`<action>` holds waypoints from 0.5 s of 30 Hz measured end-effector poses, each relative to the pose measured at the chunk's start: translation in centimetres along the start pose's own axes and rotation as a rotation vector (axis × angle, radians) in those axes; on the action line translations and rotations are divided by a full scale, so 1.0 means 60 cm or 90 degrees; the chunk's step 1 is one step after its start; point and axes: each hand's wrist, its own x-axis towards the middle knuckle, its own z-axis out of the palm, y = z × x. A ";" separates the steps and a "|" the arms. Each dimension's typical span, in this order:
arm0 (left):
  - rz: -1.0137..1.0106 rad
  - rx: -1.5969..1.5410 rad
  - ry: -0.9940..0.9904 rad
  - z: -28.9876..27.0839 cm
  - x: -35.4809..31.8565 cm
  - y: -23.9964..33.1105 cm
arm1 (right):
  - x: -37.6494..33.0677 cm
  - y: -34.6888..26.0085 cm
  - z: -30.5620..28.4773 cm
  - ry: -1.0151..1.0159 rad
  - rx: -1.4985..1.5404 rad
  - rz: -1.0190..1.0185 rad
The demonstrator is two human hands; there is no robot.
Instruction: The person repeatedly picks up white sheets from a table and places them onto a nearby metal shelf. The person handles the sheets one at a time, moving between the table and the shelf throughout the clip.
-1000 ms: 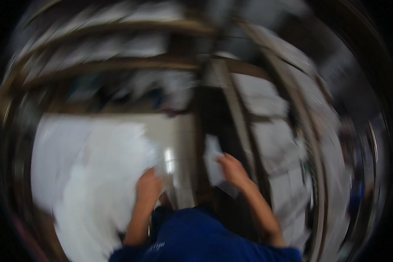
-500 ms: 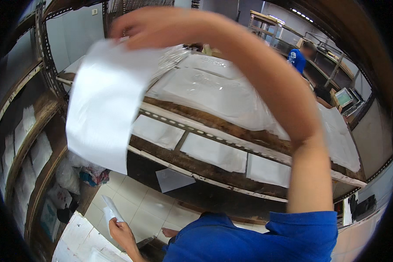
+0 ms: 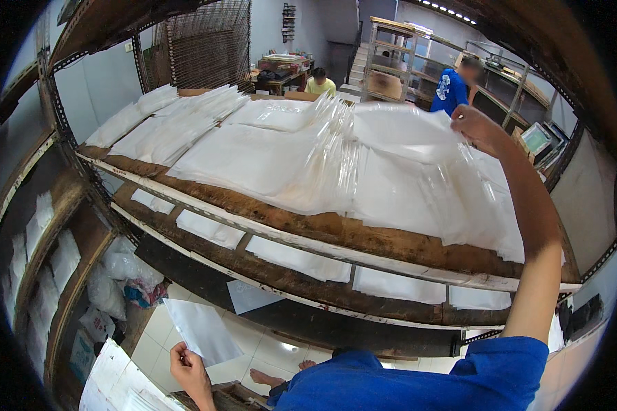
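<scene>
Bright, sharp, even daylight; fisheye-bent, dark-vignetted edges.

Glossy clear plastic bags (image 3: pixel 336 147) are lying across the rough, worn wooden shelf (image 3: pixel 336 229); matt white paper sheet (image 3: pixel 202 330) is looking smooth.

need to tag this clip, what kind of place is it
Probably a small workshop that makes or packs plastic bags: wooden racks stacked with clear bags, the right hand laying a sheet on top, the left hand holding another sheet.

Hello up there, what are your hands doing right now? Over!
Right hand laying a white sheet on the top shelf. Left hand gripping another sheet down low. Nothing blocking.
</scene>
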 end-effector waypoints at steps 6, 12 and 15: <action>-0.014 -0.020 -0.014 0.012 -0.041 0.051 | -0.006 0.011 0.002 -0.046 -0.138 0.039; -0.002 0.017 0.009 0.004 -0.071 0.091 | -0.014 -0.008 -0.012 -0.044 -0.331 0.025; -0.005 0.001 0.015 -0.002 -0.079 0.081 | -0.007 -0.029 -0.017 -0.129 -0.378 0.093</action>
